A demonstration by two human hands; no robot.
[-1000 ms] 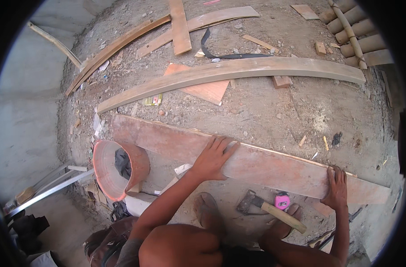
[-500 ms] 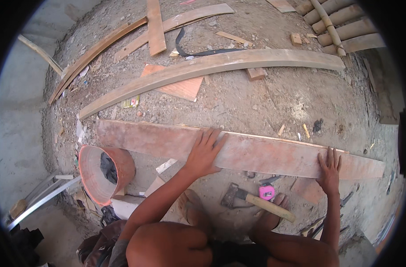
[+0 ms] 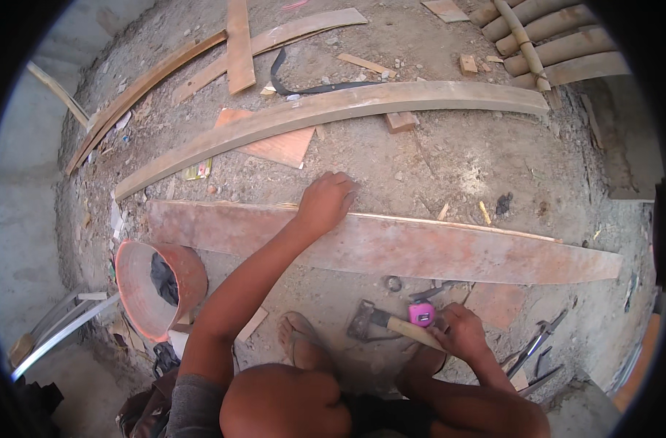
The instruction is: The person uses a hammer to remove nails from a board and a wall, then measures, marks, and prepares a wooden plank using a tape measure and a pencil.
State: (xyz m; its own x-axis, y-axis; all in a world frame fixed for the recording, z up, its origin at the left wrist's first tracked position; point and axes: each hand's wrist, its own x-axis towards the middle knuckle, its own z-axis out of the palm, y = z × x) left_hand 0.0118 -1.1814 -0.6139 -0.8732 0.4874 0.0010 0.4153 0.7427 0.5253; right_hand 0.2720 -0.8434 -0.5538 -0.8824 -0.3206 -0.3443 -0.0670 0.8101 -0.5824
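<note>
A long reddish-grey wooden board (image 3: 420,244) lies across the ground in front of me, tapering at its right end. My left hand (image 3: 327,202) is at its far edge, left of the middle, with curled fingers. Whatever those fingers hold, if anything, is hidden. Near my right foot, my right hand (image 3: 460,332) closes at the end of a hammer's wooden handle (image 3: 413,331). The hammer's dark metal head (image 3: 366,320) rests on the ground to the left. Just beyond the handle sits a pink tape measure (image 3: 422,314), close to my right fingertips.
An orange bucket (image 3: 194,281) with a dark bag inside lies tipped at the left. Beyond the board stretches a long curved beam (image 3: 333,108). Metal tools (image 3: 539,343) lie at the right, bamboo poles (image 3: 559,44) at the far right, and a concrete wall (image 3: 26,175) stands left.
My right hand has left the board's right part and come down to the hammer handle. My left hand has shifted to the far edge, and its flat fingers have curled.
</note>
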